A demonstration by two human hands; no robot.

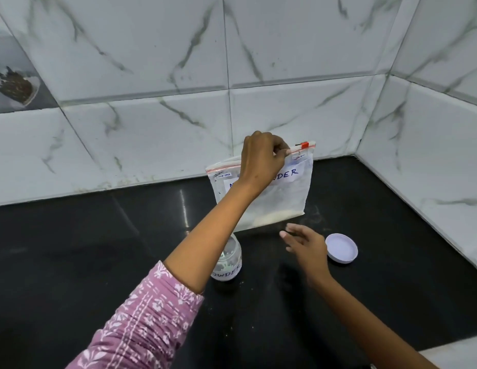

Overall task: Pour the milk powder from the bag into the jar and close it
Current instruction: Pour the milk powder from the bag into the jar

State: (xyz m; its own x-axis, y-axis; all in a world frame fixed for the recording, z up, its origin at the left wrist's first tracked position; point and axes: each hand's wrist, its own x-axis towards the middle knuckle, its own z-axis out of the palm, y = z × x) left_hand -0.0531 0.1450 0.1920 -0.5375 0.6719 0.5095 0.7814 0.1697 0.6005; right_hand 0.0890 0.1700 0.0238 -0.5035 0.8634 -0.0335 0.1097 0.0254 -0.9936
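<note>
A clear zip bag [285, 198] with a red slider and a label ending "DER" hangs upright above the black counter, white milk powder settled at its bottom. My left hand [260, 161] pinches the bag's top edge near the zip. A small clear jar [228, 262] labelled "POWDER" stands lidless on the counter, partly hidden behind my left forearm. Its white lid [341, 248] lies flat to the right. My right hand [304, 245] hovers with fingers apart just below the bag, between jar and lid, holding nothing.
The black counter [98, 262] is bordered by marble-tiled walls at the back and on the right, forming a corner [357, 153] behind the bag. Specks of spilled powder dot the counter around the jar.
</note>
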